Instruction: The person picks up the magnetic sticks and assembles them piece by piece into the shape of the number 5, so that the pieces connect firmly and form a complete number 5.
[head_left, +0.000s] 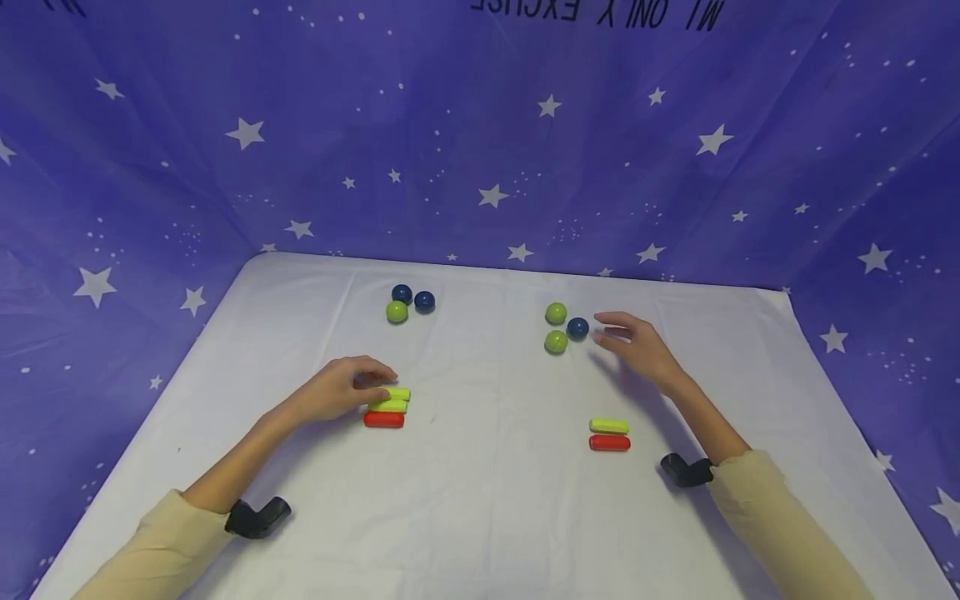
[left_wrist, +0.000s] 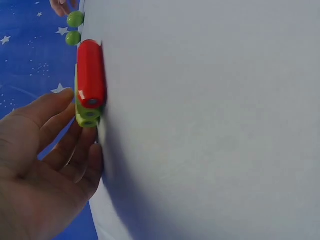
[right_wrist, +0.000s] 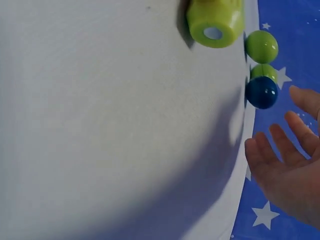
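Note:
At the left side of the table my left hand (head_left: 341, 390) has its thumb and fingers about the far yellow-green stick (head_left: 399, 393), pinching it. A second yellow-green stick (head_left: 392, 407) and a red stick (left_wrist: 91, 75) lie parallel on the near side of it. The thumb partly covers both yellow-green sticks in the head view. On the right, my right hand (head_left: 637, 346) hovers with parted fingers beside a dark blue ball (head_left: 577, 328), with nothing in its grasp. Two green balls, one farther (head_left: 556, 313) and one nearer (head_left: 556, 342), sit left of the blue one.
Two blue balls (head_left: 424, 302) and a green ball (head_left: 397, 312) form a group at the back left. Nearer the right forearm lie another yellow-green stick (head_left: 609, 426) and another red stick (head_left: 610, 443). A star-patterned purple cloth (head_left: 420, 142) stands behind the white table (head_left: 480, 500).

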